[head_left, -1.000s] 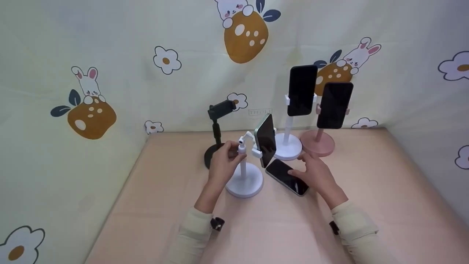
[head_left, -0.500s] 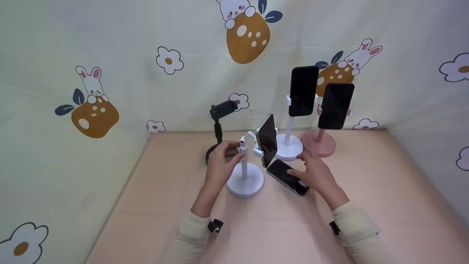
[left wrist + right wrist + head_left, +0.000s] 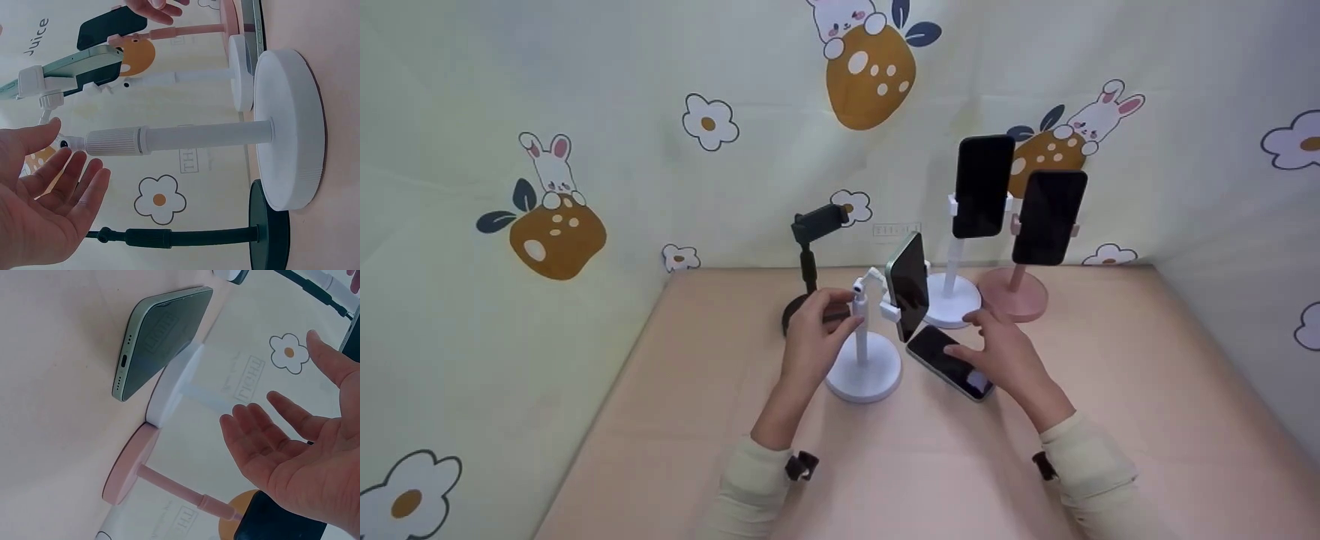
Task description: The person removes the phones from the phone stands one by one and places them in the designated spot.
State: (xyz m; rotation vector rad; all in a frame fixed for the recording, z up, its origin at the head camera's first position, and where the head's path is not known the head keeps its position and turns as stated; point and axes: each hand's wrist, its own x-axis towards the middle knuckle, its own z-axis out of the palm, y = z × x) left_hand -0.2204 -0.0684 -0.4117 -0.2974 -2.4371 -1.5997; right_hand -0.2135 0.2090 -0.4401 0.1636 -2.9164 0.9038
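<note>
My left hand (image 3: 814, 334) is beside the upper post of a white phone stand (image 3: 862, 375). In the left wrist view its fingers (image 3: 73, 174) are relaxed and spread, with thumb and index tips right by the joint above the ribbed collar (image 3: 115, 142). A green-edged phone (image 3: 910, 289) sits in this stand's clamp, turned sideways. My right hand (image 3: 1012, 356) hovers with loosely extended fingers over another phone (image 3: 934, 345) lying face up on the table. The right wrist view shows that phone (image 3: 163, 340) apart from the fingers (image 3: 247, 433), and nothing held.
Behind stand a second white stand (image 3: 952, 300) and a pink stand (image 3: 1012, 296), each with an upright dark phone. A black stand (image 3: 808, 266) with a black clamp is left of my left hand. A patterned cloth (image 3: 765, 180) hangs behind the table (image 3: 675, 390).
The scene has drifted slightly right in the head view. Both hands keep nearly the same places, and the stands and phones stay put on the table.
</note>
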